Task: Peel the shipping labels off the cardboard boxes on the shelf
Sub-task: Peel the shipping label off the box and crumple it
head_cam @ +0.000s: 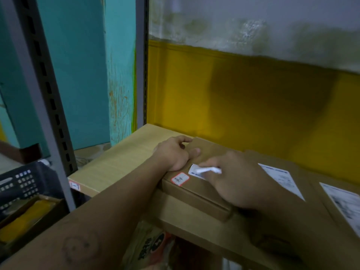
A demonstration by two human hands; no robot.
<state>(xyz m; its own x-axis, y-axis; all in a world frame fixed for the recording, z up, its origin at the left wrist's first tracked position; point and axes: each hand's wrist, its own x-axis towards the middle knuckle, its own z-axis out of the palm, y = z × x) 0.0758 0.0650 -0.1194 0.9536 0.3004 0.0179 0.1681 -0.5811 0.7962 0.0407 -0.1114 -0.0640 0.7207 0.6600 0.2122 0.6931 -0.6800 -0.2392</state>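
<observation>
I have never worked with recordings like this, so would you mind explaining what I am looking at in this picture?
No machine here: it is one picture from a wide-angle camera worn on a person's head, looking down at two bare hands. The left hand holds a small brown box steady, fingers curled at its far corner. The right hand pinches a white label, partly peeled and curling up off the box's top. A red-edged sticker sits on the same box. To the right, a printed label and a further label lie flat, unpeeled, on other cardboard.
</observation>
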